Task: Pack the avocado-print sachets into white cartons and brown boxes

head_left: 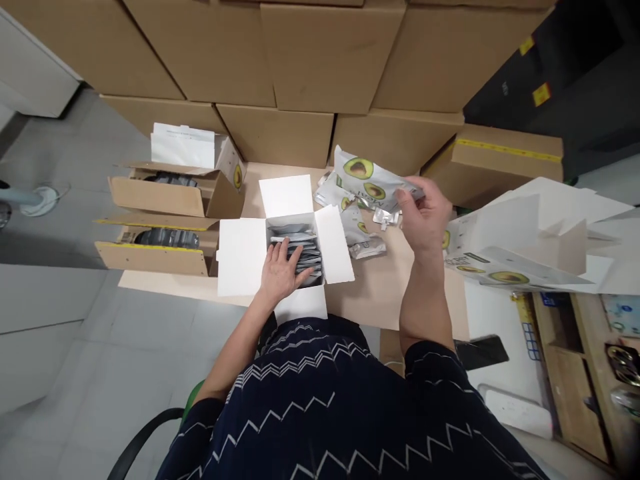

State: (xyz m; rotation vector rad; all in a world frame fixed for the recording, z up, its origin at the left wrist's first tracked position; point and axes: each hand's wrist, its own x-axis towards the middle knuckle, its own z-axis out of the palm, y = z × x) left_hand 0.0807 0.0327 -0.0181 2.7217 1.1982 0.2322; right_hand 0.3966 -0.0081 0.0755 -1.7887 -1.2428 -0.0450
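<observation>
My right hand (pixel 425 213) pinches the end of a white pouch (pixel 373 180) printed with avocado halves, held up over the table. Below it lie more avocado pouches (pixel 354 225), partly covered by the raised one. A white carton (pixel 243 257) stands in front of me with its flaps folded outward. Inside it, several pouches (pixel 310 260) are packed upright in a row. My left hand (pixel 283 272) rests on their top edges with its fingers spread, holding nothing.
Two opened brown boxes (pixel 160 257) with dark packs inside stand at the left. Stacked brown cartons (pixel 320 60) wall off the back. White avocado-printed cartons (pixel 515 260) fill the right side. A dark phone (pixel 483 352) lies at the lower right, near wooden shelving (pixel 575 393).
</observation>
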